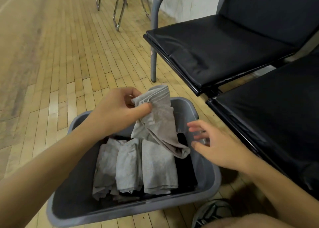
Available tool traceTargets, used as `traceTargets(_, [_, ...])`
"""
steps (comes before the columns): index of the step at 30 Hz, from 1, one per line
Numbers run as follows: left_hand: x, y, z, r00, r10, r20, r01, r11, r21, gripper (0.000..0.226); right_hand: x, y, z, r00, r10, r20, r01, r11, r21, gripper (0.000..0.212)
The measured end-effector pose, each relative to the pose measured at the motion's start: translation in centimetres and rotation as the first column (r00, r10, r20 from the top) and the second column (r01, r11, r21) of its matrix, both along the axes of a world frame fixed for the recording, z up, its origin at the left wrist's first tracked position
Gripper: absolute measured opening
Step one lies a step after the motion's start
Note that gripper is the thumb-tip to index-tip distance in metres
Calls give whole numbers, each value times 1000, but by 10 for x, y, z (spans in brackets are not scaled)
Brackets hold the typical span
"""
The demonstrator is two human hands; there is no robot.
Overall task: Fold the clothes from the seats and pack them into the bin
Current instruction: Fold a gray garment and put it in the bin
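Note:
A grey plastic bin (212,184) stands on the wooden floor in front of me. Inside it lie three folded grey garments (155,169) side by side, with dark clothing (185,171) at their right. My left hand (119,107) pinches the top of a folded grey garment (158,122) and holds it upright over the bin, its lower end touching the packed clothes. My right hand (217,145) hovers over the bin's right rim with fingers spread, holding nothing, a short way from the hanging garment.
Two black padded seats (224,45) on a metal frame stand at the right, both bare of clothes. A chrome-legged chair (120,5) stands at the far top. My shoe (212,210) is by the bin's near right corner. Wooden floor stretches to the left.

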State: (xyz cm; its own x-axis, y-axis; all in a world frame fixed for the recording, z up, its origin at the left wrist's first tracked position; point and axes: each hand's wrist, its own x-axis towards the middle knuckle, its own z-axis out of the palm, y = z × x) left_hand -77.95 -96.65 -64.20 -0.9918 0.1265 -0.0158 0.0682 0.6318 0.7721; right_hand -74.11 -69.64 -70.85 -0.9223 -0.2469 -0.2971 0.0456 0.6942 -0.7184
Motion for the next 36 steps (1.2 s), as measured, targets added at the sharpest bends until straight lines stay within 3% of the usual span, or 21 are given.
traceTargets(5, [-11,1,27,998,-62,-21,62,998,26,15,1,4,-14,997,25,74,-20,998,-60,51])
traceTargets(7, [-16,2,39,995,-89,-54,91,995,46,15,-4,5,-15,971,-74,227,125,967,-220,41])
traceTargets(9, [-18,3,52,990,-111,-92,120,988,100,17,-10,6,-13,888,-125,444,325,851,-412,36])
traceTargets(11, [-20,2,61,986,-130,-108,145,978,150,24,-13,6,-9,831,-28,555,397,729,-558,38])
traceTargets(14, [-22,-2,63,983,-145,-110,164,968,188,33,-21,5,-6,844,6,536,436,573,-694,43])
traceTargets(17, [-23,-11,55,990,-119,-77,134,963,235,39,-34,8,-3,860,44,509,422,501,-756,53])
traceTargets(21, [-21,-18,47,989,-132,-62,143,960,242,50,-33,-3,-1,791,173,586,286,743,-605,35])
traceTargets(22, [-21,-17,46,987,-144,-67,155,962,223,48,-30,-7,-2,760,207,617,270,762,-589,37])
traceTargets(24, [-20,-15,47,985,-158,-70,170,961,220,40,-29,-15,-9,750,254,610,292,701,-651,35])
traceTargets(26, [-19,-14,48,986,-154,-61,164,955,248,30,-32,-17,-14,792,199,577,376,585,-718,33])
traceTargets(29, [-22,-16,47,990,-135,-33,139,959,248,28,-37,-16,-22,777,136,615,511,436,-741,35])
traceTargets(33, [-29,-25,44,986,-141,94,117,968,224,54,-40,-11,-32,764,215,608,496,407,-767,38])
traceTargets(36, [-35,-31,40,973,-136,185,100,977,187,70,-42,-8,-36,814,137,565,476,399,-784,27])
